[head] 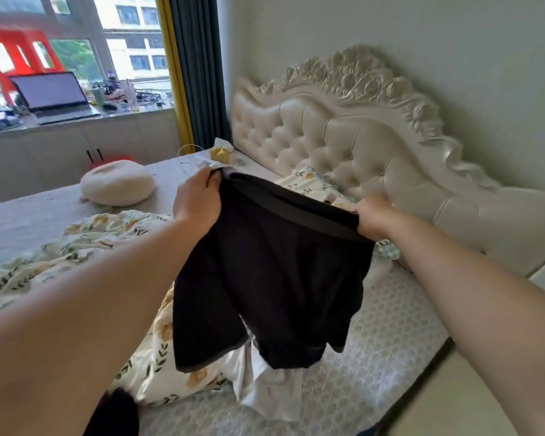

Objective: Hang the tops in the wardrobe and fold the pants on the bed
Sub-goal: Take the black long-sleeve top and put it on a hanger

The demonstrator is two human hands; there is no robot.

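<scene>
Both hands, left [197, 202] and right [375, 218], grip black shorts [271, 278] waistband above bed [390, 325]; white garment [265, 388], floral quilt [85, 247] below.

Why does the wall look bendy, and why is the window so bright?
Head view: the wide-angle lens curves the headboard and stretches both arms at the edges; daylight washes out the window; the black shorts are too dark to show detail, and everything is slightly soft.

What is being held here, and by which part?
Black shorts, held up over the bed by the waistband: left hand at one end, right hand at the other.
</scene>
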